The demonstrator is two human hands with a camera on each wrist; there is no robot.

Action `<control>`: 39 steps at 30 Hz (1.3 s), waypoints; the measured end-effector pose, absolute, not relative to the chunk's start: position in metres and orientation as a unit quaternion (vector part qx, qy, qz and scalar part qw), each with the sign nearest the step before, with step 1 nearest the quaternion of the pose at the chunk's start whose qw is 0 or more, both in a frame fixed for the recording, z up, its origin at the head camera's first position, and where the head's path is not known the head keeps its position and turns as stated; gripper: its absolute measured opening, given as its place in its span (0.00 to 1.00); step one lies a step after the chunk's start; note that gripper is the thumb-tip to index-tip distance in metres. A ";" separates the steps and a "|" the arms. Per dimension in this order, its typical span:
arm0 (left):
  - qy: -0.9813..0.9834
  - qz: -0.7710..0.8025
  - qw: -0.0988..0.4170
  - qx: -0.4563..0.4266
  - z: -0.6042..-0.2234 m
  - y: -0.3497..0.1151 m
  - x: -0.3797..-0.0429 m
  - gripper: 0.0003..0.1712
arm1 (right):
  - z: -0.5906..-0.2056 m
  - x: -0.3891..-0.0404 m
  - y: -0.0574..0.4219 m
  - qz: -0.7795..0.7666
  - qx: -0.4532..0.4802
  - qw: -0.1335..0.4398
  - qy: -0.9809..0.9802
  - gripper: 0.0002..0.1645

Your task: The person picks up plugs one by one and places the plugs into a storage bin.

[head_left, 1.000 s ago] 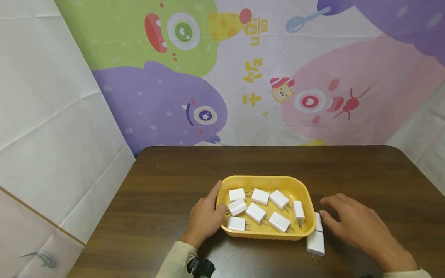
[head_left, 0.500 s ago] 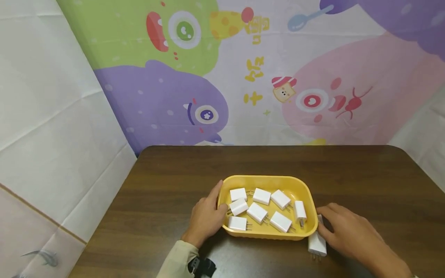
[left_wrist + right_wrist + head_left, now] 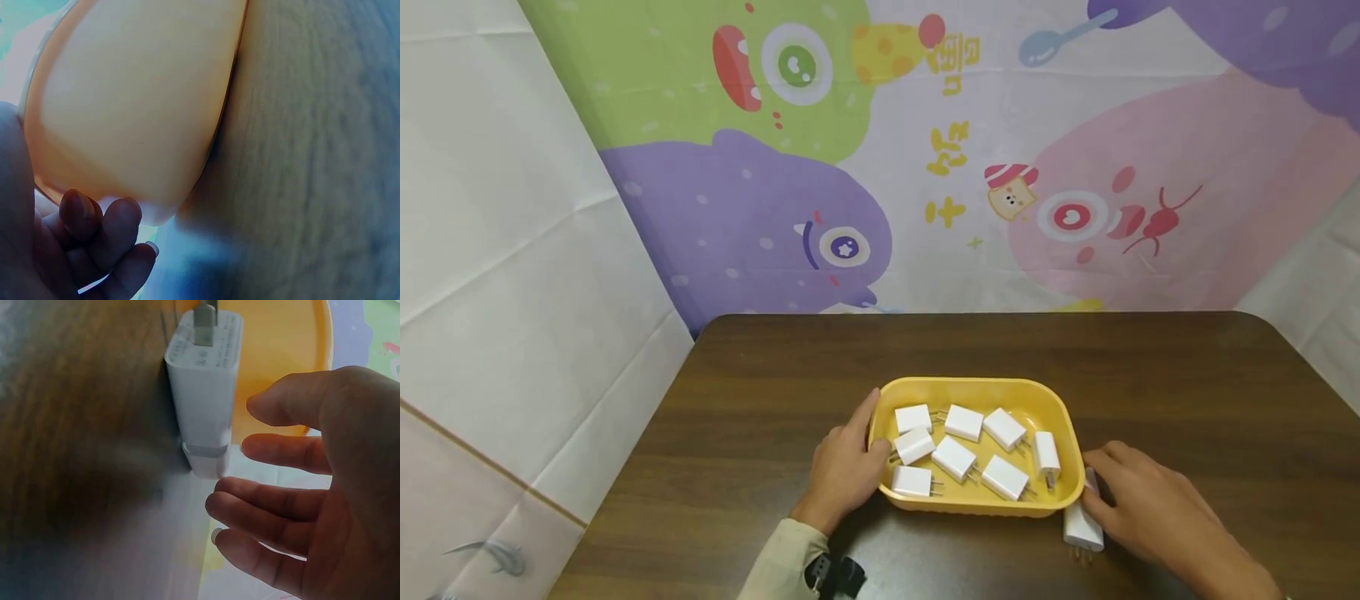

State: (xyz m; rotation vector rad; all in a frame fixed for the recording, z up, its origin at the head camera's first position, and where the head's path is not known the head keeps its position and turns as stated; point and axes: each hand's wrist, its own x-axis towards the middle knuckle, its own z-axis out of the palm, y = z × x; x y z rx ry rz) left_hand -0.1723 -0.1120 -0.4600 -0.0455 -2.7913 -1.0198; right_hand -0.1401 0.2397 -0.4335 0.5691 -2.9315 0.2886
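Note:
A yellow plastic basket (image 3: 977, 503) on the table holds several white charger plugs (image 3: 955, 459) with metal prongs. My left hand (image 3: 844, 475) grips its left end, thumb over the rim and fingers along the outside wall, as the left wrist view also shows. Against the basket's right end my right hand (image 3: 1150, 504) hovers over two white chargers (image 3: 203, 406) that stand end to end on the table. In the right wrist view its fingers (image 3: 275, 515) are extended and spread close beside them, and its thumb is near the basket. Part of the far charger is hidden by the hand in the head view.
The dark wooden table (image 3: 790, 367) extends behind and to both sides of the basket. A cartoon-printed cloth (image 3: 925, 167) hangs at its back edge, with white sheeting (image 3: 512, 208) on the left. A black strap device (image 3: 835, 575) sits at my left wrist.
My right hand has moved left and slightly down to the chargers beside the basket, covering much of the far one. The left hand and basket have stayed in place.

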 end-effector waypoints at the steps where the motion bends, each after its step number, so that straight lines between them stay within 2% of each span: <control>1: -0.936 -0.342 0.084 -0.015 -0.460 -0.112 -0.172 0.39 | -0.434 -0.140 0.239 0.094 0.189 0.069 -0.975 0.18; 16: -0.937 -0.341 0.078 -0.013 -0.461 -0.113 -0.171 0.38 | -0.437 -0.154 0.236 0.073 0.166 0.030 -0.983 0.19; 24: -0.937 -0.339 0.083 -0.020 -0.461 -0.112 -0.171 0.38 | -0.437 -0.160 0.242 0.073 0.155 0.001 -0.985 0.29; 31: -0.935 -0.343 0.084 -0.015 -0.459 -0.112 -0.173 0.39 | -0.437 -0.158 0.243 0.076 0.156 0.017 -0.985 0.26; 36: -0.936 -0.340 0.088 -0.017 -0.459 -0.112 -0.172 0.38 | -0.437 -0.159 0.242 0.065 0.170 0.013 -0.983 0.29; 39: -0.936 -0.340 0.091 -0.020 -0.459 -0.112 -0.171 0.38 | -0.437 -0.160 0.240 0.059 0.173 0.008 -0.983 0.25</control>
